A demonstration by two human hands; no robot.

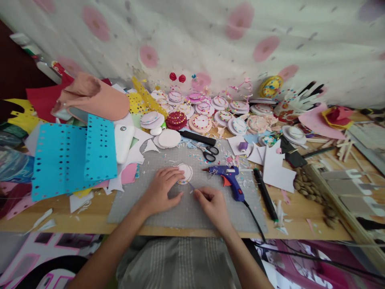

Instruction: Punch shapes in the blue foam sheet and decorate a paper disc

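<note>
On the grey cutting mat (135, 208) lies a small white round piece (185, 172) with coloured dots along its lower edge. My left hand (166, 186) rests at its left side, fingertips on the piece, thumb apart. Just below and to the right, my right hand (212, 202) pinches the end of a thin strip (191, 185) that reaches up to the round piece's edge. A blue glue gun (230, 176) lies on its side right of the piece, nozzle pointing left. Black-handled scissors (210, 152) lie behind it.
Many small decorated paper hats (202, 122) stand at the back. White ovals (169, 138) and a black tool (198, 137) lie before them. Blue perforated sheets (75, 156) and a peach cap (96, 98) are left; a black marker (265, 194) and wooden tray (327, 196) are right.
</note>
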